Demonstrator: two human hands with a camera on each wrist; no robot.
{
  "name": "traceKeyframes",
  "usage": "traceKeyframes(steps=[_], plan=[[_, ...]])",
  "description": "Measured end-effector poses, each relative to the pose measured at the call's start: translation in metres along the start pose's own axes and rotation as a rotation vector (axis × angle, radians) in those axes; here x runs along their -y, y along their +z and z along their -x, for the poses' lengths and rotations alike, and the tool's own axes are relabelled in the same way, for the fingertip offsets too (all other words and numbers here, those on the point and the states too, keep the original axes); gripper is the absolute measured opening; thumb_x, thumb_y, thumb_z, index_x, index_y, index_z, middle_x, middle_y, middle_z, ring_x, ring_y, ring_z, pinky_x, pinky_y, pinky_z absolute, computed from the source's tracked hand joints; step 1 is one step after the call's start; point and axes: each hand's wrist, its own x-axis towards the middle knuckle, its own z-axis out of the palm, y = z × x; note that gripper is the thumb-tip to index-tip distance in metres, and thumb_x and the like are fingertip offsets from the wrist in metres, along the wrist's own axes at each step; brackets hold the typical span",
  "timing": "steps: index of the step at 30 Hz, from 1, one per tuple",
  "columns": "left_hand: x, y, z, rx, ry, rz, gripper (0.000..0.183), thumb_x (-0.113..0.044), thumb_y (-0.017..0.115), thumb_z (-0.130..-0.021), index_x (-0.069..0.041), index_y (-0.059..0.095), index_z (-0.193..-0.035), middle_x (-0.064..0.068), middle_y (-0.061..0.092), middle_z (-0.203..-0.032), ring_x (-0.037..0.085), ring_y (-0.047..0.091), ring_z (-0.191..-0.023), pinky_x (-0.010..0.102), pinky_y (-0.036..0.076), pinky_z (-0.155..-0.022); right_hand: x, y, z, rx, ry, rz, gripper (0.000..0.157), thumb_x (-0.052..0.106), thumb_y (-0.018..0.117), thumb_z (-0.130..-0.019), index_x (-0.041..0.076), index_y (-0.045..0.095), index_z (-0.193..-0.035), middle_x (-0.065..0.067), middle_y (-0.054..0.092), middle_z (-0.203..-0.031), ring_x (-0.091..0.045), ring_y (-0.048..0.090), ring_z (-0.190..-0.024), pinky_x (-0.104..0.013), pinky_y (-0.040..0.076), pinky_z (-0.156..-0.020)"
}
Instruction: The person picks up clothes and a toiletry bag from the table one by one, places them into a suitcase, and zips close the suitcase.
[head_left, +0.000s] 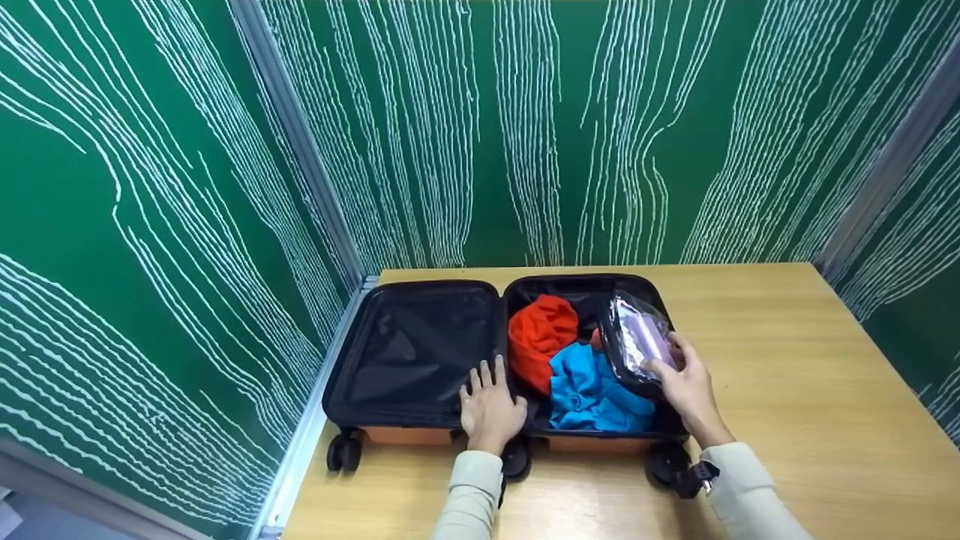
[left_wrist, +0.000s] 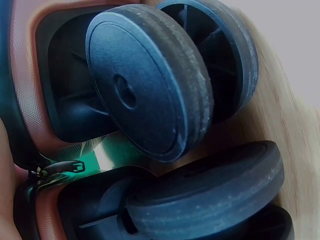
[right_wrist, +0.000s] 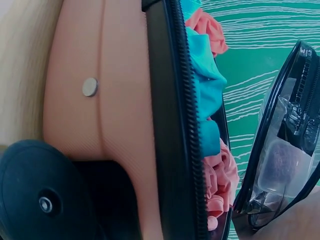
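1. Right hand [head_left: 691, 394] grips clear pouch [head_left: 637, 339] at its near-right side, thumb on top; edge hold likely spares the contents a squeeze.
2. Pouch tilted over suitcase [head_left: 405, 356] right half, near blue cloth [head_left: 596, 394]; red cloth [head_left: 541, 341] further left.
3. Left hand [head_left: 491, 411] flat, fingers spread at middle seam, probably steadying suitcase.

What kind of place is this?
Probably a purpose-built recording booth or test cell: green panels with wavy white lines surround the wood-look tabletop, grey posts stand where panels meet, and an open suitcase lies on it.
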Motion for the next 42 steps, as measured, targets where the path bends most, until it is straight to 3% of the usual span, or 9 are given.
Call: traceKeyframes(steps=[5, 10, 13, 17, 28, 35, 42], plan=[[-0.001, -0.001, 0.000, 0.007, -0.002, 0.001, 0.079, -0.041, 0.062, -0.093, -0.021, 0.031, -0.162, 0.014, 0.040, -0.163, 0.037, 0.037, -0.151, 0.058, 0.032, -0.119, -0.001, 0.005, 0.000, 0.004, -0.012, -0.004, 0.078, 0.011, 0.065, -0.091, 0.007, 0.028, -0.161, -0.026, 0.041, -0.156, -0.037, 0.044, -0.138, -0.047, 0.035, -0.118], [-0.001, 0.000, -0.001, -0.004, -0.004, -0.003, 0.079, -0.040, 0.063, -0.092, -0.020, 0.031, -0.162, 0.015, 0.041, -0.162, 0.038, 0.038, -0.151, 0.058, 0.034, -0.118, -0.003, 0.011, -0.001, -0.002, -0.034, 0.009, 0.077, 0.010, 0.066, -0.090, 0.006, 0.031, -0.159, -0.021, 0.046, -0.151, -0.032, 0.046, -0.133, -0.030, 0.038, -0.107], [0.000, 0.000, -0.001, -0.007, -0.007, -0.005, 0.080, -0.039, 0.063, -0.092, -0.020, 0.031, -0.162, 0.015, 0.041, -0.162, 0.038, 0.038, -0.151, 0.058, 0.034, -0.118, -0.004, 0.014, -0.002, 0.001, -0.035, 0.019, 0.078, 0.011, 0.067, -0.090, 0.008, 0.031, -0.159, -0.019, 0.047, -0.150, -0.030, 0.047, -0.132, -0.027, 0.036, -0.105], [0.000, 0.000, -0.001, -0.006, -0.007, -0.006, 0.079, -0.040, 0.063, -0.092, -0.020, 0.031, -0.162, 0.014, 0.041, -0.162, 0.038, 0.038, -0.151, 0.058, 0.034, -0.118, -0.005, 0.018, -0.002, 0.006, -0.042, 0.026, 0.079, 0.010, 0.067, -0.090, 0.007, 0.030, -0.160, -0.020, 0.045, -0.151, -0.032, 0.047, -0.133, -0.038, 0.037, -0.110], [0.001, 0.000, -0.001, -0.001, -0.007, -0.015, 0.079, -0.041, 0.062, -0.092, -0.020, 0.032, -0.162, 0.014, 0.040, -0.163, 0.037, 0.038, -0.151, 0.057, 0.033, -0.119, -0.007, 0.028, -0.002, 0.000, -0.118, 0.053, 0.077, 0.006, 0.066, -0.089, 0.001, 0.030, -0.158, -0.030, 0.044, -0.149, -0.043, 0.046, -0.136, -0.053, 0.040, -0.113], [0.001, 0.002, -0.001, 0.007, -0.006, -0.025, 0.079, -0.042, 0.062, -0.093, -0.021, 0.030, -0.162, 0.013, 0.040, -0.163, 0.037, 0.037, -0.151, 0.057, 0.033, -0.119, -0.009, 0.034, -0.003, -0.009, -0.166, 0.125, 0.076, 0.008, 0.069, -0.087, 0.000, 0.035, -0.154, -0.031, 0.046, -0.145, -0.048, 0.049, -0.129, -0.058, 0.041, -0.111], [-0.001, 0.001, 0.000, -0.017, -0.001, -0.008, 0.080, -0.040, 0.064, -0.091, -0.019, 0.033, -0.161, 0.016, 0.042, -0.161, 0.038, 0.039, -0.150, 0.059, 0.034, -0.117, -0.011, 0.039, -0.003, -0.008, -0.198, 0.178, 0.078, 0.008, 0.069, -0.085, -0.003, 0.035, -0.155, -0.032, 0.046, -0.146, -0.049, 0.048, -0.133, -0.059, 0.037, -0.114]])
